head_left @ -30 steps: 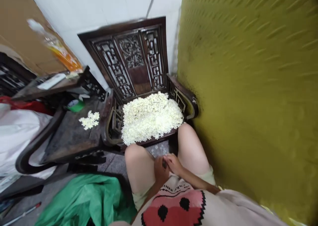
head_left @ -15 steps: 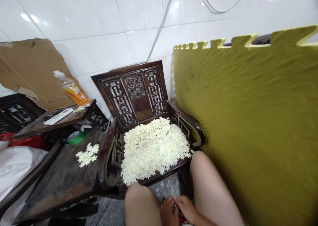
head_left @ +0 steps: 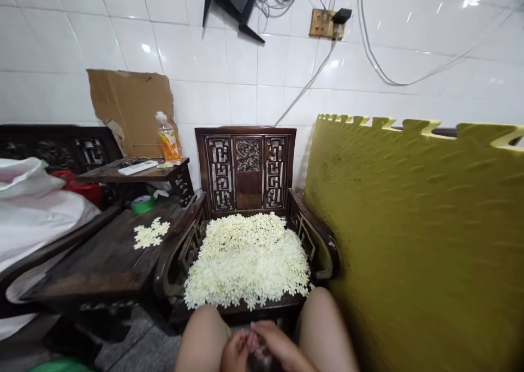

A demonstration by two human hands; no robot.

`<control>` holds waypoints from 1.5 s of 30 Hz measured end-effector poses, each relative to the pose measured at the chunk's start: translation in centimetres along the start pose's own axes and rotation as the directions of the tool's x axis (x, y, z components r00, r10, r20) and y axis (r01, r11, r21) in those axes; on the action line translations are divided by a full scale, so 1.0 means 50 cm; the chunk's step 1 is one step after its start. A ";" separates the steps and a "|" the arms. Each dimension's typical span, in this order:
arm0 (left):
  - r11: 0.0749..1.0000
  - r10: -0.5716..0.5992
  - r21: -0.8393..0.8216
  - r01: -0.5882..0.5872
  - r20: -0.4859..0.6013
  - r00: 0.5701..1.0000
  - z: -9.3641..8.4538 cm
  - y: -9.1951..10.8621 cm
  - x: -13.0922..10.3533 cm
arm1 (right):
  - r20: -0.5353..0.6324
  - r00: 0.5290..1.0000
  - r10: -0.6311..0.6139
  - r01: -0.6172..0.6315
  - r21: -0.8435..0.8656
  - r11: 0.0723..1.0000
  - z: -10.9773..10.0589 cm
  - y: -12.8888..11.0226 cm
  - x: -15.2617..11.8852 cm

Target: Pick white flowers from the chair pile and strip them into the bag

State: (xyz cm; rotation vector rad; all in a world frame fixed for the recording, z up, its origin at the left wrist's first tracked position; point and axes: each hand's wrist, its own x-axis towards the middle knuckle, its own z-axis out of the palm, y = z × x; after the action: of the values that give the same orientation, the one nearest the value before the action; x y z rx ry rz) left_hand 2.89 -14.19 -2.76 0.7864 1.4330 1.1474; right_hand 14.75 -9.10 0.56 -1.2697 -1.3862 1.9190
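Note:
My left hand is low between my knees, its fingers curled in. My right hand meets it there, with fingertips pressed close to the left ones. What they hold, if anything, is too small and blurred to make out. Just beyond my knees, a thick layer of small pale flower-shaped pieces covers the seat of a dark carved wooden chair. A small cluster of the same pieces lies on the dark side table to the left.
A roll of green tape, a white remote-like object and a bottle of orange liquid stand at left, before a cardboard sheet. White sacks lie far left. A yellow foam mat rises close on my right.
The view has levelled and tipped upward, bringing a black device and a wall socket into sight. Both hands remain together between the knees, with the fingers slightly shifted.

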 end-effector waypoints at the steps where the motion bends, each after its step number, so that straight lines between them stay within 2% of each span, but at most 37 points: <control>1: 0.995 0.081 -0.057 -0.081 0.005 0.997 -0.002 0.020 0.022 | -0.001 1.000 -0.011 0.011 0.065 0.998 -0.012 -0.025 -0.007; 2: 0.989 0.088 -0.119 -0.085 0.016 0.996 -0.003 0.042 0.040 | -0.008 1.000 -0.030 0.030 0.111 0.993 -0.029 -0.050 -0.011; 4: 0.959 -0.036 -0.275 0.063 0.102 0.994 -0.002 0.088 0.066 | -0.083 0.991 -0.108 0.118 0.130 0.984 -0.072 -0.091 -0.012; 5: 0.931 -0.103 -0.331 0.155 0.170 0.980 0.001 0.109 0.076 | -0.144 0.977 -0.158 0.175 0.115 0.978 -0.096 -0.101 -0.008; 7: 0.910 -0.129 -0.362 0.200 0.212 0.969 0.008 0.138 0.098 | -0.271 0.936 -0.224 0.238 0.021 0.971 -0.139 -0.097 0.004; 9: 0.900 -0.178 -0.362 0.243 0.204 0.963 0.014 0.149 0.121 | -0.370 0.900 -0.230 0.184 -0.156 0.970 -0.165 -0.068 0.017; 11: 0.867 -0.218 -0.406 0.287 0.209 0.953 0.020 0.145 0.142 | -0.354 0.900 -0.256 0.128 -0.346 0.929 -0.169 -0.034 0.024; 13: 0.844 -0.215 -0.458 0.280 0.188 0.958 0.031 0.134 0.154 | -0.269 0.903 -0.335 0.201 -0.425 0.883 -0.155 -0.012 0.027; 15: 0.822 -0.183 -0.501 0.271 0.218 0.959 0.050 0.126 0.157 | -0.264 0.871 -0.415 0.287 -0.412 0.865 -0.135 -0.008 0.027; 18: 0.794 -0.121 -0.556 0.246 0.252 0.960 0.081 0.124 0.151 | -0.374 0.756 -0.538 0.387 -0.407 0.827 -0.115 -0.024 0.024; 20: 0.800 -0.109 -0.557 0.223 0.230 0.967 0.094 0.126 0.144 | -0.426 0.672 -0.606 0.435 -0.435 0.788 -0.112 -0.036 0.018; 22: 0.826 -0.104 -0.532 0.185 0.179 0.978 0.097 0.128 0.139 | -0.430 0.638 -0.639 0.465 -0.447 0.764 -0.115 -0.042 0.012; 25: 0.891 -0.060 -0.440 0.108 0.122 0.991 0.094 0.127 0.133 | -0.402 0.678 -0.615 0.475 -0.399 0.784 -0.120 -0.043 0.006; 30: 0.978 0.094 -0.196 -0.067 0.129 0.987 0.096 0.119 0.125 | -0.382 0.769 -0.513 0.450 -0.247 0.858 -0.125 -0.043 0.007; 34: 0.989 0.135 -0.080 -0.127 0.117 0.984 0.097 0.110 0.121 | -0.352 0.843 -0.407 0.395 -0.109 0.912 -0.136 -0.031 0.023; 40: 0.983 0.176 0.049 -0.178 0.034 0.984 0.087 0.094 0.135 | -0.297 0.917 -0.265 0.327 0.179 0.928 -0.144 0.002 0.055; 45: 0.967 0.225 0.131 -0.220 -0.024 0.974 0.077 0.078 0.146 | -0.256 0.943 -0.212 0.272 0.229 0.935 -0.140 0.007 0.067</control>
State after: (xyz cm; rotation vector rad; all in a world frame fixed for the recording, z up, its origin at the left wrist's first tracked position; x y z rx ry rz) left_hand 4.72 -5.35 -1.33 1.0415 1.4886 1.2552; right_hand 19.29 -3.17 -1.64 -1.0942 -1.0770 1.6643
